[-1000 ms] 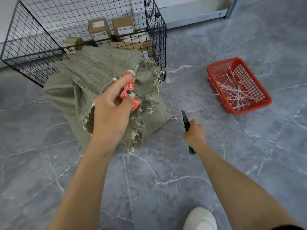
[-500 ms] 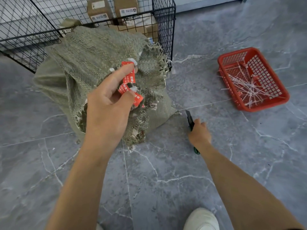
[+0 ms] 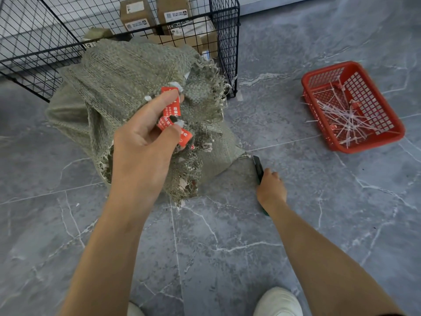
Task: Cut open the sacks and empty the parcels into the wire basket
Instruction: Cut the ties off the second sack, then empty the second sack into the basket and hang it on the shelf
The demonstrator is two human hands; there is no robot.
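A grey-green woven sack (image 3: pixel 127 83) with a frayed open mouth stands on the floor against the black wire basket (image 3: pixel 224 39). My left hand (image 3: pixel 145 144) is raised in front of the sack and pinches red tags with white cable ties (image 3: pixel 172 115) between thumb and fingers. Low to the right of the sack, my right hand (image 3: pixel 271 190) grips a dark utility knife (image 3: pixel 258 167), its tip close to the sack's lower corner on the floor. Several cardboard parcels (image 3: pixel 136 15) lie inside the wire basket.
A red plastic basket (image 3: pixel 385 137) holding several cut white cable ties sits on the grey marble floor at the right. My white shoes (image 3: pixel 278 302) show at the bottom edge. A pale wall base runs behind the wire basket.
My right hand with the knife has dropped lower, down to the floor by the sack's corner. My left hand keeps hold of the red tags. The view has shifted closer and left.
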